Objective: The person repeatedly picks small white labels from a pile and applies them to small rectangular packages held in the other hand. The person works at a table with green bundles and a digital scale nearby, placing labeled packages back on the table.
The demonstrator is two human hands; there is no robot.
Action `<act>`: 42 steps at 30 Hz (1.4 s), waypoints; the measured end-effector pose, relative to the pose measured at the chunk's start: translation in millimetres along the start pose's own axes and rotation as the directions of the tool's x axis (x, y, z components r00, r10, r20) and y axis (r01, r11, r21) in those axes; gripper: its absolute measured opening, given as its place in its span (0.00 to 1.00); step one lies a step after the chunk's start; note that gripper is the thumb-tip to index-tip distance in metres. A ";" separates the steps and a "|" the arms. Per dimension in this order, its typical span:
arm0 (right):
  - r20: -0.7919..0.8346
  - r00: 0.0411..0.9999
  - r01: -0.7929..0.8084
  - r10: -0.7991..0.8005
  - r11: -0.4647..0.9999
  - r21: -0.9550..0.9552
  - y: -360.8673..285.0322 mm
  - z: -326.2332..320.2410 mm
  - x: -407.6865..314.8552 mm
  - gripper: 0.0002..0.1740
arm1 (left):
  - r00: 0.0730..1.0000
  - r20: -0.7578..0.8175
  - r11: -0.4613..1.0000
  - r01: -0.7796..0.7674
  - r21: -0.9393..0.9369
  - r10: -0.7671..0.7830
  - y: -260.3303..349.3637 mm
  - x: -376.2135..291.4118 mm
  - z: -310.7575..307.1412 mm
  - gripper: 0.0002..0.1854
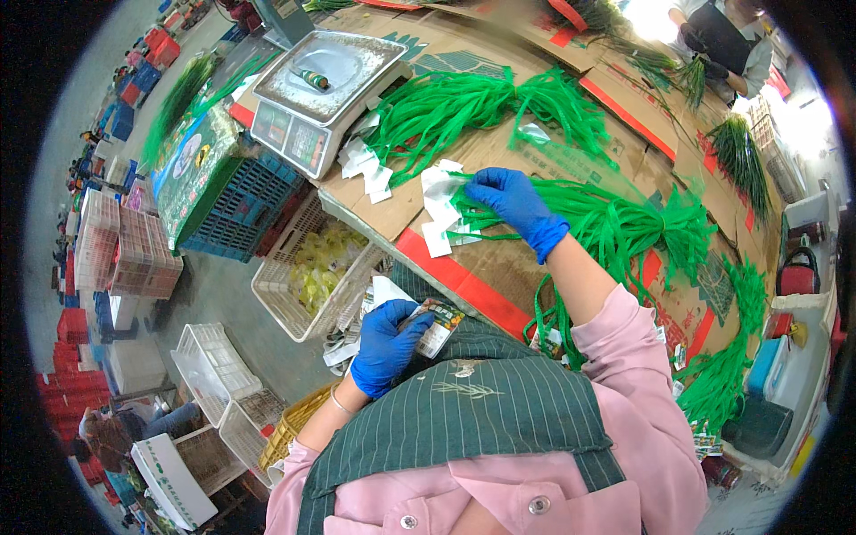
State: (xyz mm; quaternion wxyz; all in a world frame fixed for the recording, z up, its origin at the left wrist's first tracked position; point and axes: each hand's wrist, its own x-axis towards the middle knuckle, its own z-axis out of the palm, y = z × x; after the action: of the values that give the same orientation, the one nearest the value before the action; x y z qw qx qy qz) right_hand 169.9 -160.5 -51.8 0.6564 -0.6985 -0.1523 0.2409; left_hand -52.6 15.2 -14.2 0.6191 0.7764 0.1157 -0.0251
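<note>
My left hand, in a blue glove, grips a small stack of printed labels close to the apron. Out over the cardboard-covered table, my right hand, gloved too, has its fingertips pinched at the label end of a bundle of green mesh net strips. White tags lie beside those fingertips; whether the fingers hold a strip or a tag cannot be told. A second tied bundle of green mesh lies farther back, with white tags at its left end.
A weighing scale stands at the table's back left. Below the edge is a white crate with yellow items; a blue crate is farther left. Green mesh hangs at right. A co-worker handles green stalks at top right.
</note>
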 end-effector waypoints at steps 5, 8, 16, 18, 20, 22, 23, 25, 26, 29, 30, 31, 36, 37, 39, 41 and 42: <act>0.019 0.998 -0.063 0.063 0.998 0.003 -6.6 -7.3 3.6 0.10 | 0.994 0.082 0.996 0.063 0.062 -0.068 -1.3 -6.0 -0.4 0.04; -0.053 0.998 0.034 -0.038 0.996 -0.084 -9.5 -7.0 7.4 0.12 | 0.983 0.151 0.983 -0.122 0.138 0.101 -6.0 -5.4 4.3 0.05; 0.048 0.993 0.108 -0.108 0.994 -0.007 -30.0 1.3 -13.3 0.14 | 0.987 0.010 0.970 -0.160 0.183 0.161 7.0 5.7 -9.0 0.05; 0.149 0.981 0.140 -0.121 0.983 -0.123 -31.0 5.7 -31.1 0.14 | 0.988 -0.008 0.980 -0.155 0.122 0.157 18.1 15.3 -17.6 0.06; 0.201 0.977 0.108 -0.069 0.975 -0.192 -29.2 10.1 -48.6 0.13 | 0.993 0.048 0.983 -0.115 0.141 0.109 29.3 23.3 -22.9 0.08; 0.237 0.963 0.192 -0.132 0.948 -0.254 -26.6 13.7 -62.0 0.14 | 0.979 0.131 0.948 -0.184 0.259 0.155 38.1 33.1 -23.2 0.09; 0.244 0.964 0.171 -0.104 0.948 -0.268 -26.0 13.9 -65.7 0.14 | 0.973 0.164 0.943 -0.202 0.265 0.162 41.1 37.3 -21.4 0.10; 0.288 0.957 0.137 -0.046 0.942 -0.306 -26.1 12.8 -71.2 0.15 | 0.957 0.223 0.908 -0.256 0.333 0.188 44.3 44.9 -15.9 0.11; 0.289 0.957 0.109 -0.019 0.947 -0.301 -26.5 12.8 -73.7 0.15 | 0.946 0.253 0.886 -0.287 0.363 0.203 44.6 47.6 -13.1 0.12; 0.320 0.946 0.132 -0.041 0.955 -0.267 -30.0 10.8 -78.3 0.15 | 0.966 0.257 0.916 -0.102 0.388 -0.001 42.9 56.6 -6.1 0.14; 0.318 0.947 0.124 -0.037 0.958 -0.258 -31.3 10.5 -78.7 0.15 | 0.966 0.258 0.937 -0.104 0.334 0.015 42.3 58.0 -5.6 0.13; 0.322 0.946 0.112 -0.025 0.961 -0.253 -32.4 10.0 -79.4 0.16 | 0.965 0.261 0.953 -0.054 0.300 -0.027 41.8 59.5 -5.2 0.11; 0.331 0.944 0.086 0.000 0.966 -0.246 -32.1 8.7 -80.1 0.16 | 0.960 0.255 0.948 0.027 0.317 -0.113 41.5 61.6 -4.2 0.11; 0.330 0.944 0.091 -0.004 0.965 -0.248 -31.3 8.7 -79.6 0.17 | 0.962 0.252 0.949 0.024 0.315 -0.109 41.7 62.1 -3.7 0.11; 0.333 0.943 0.086 0.003 0.964 -0.253 -29.6 8.9 -78.9 0.17 | 0.961 0.255 0.947 0.016 0.321 -0.103 42.1 63.2 -3.0 0.11; 0.343 0.938 0.060 0.038 0.961 -0.271 -28.6 9.2 -78.4 0.17 | 0.959 0.266 0.941 0.004 0.338 -0.100 42.5 64.4 -3.1 0.12; 0.345 0.938 0.066 0.026 0.965 -0.254 -28.6 9.2 -78.1 0.17 | 0.959 0.269 0.935 -0.019 0.354 -0.083 42.6 64.7 -3.2 0.13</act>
State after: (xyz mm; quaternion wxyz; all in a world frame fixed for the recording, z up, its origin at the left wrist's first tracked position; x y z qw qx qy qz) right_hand 102.5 -191.4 -12.9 0.5240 -0.7242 -0.3026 0.3308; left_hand 18.9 19.0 15.5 0.4793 0.8613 0.0333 -0.1652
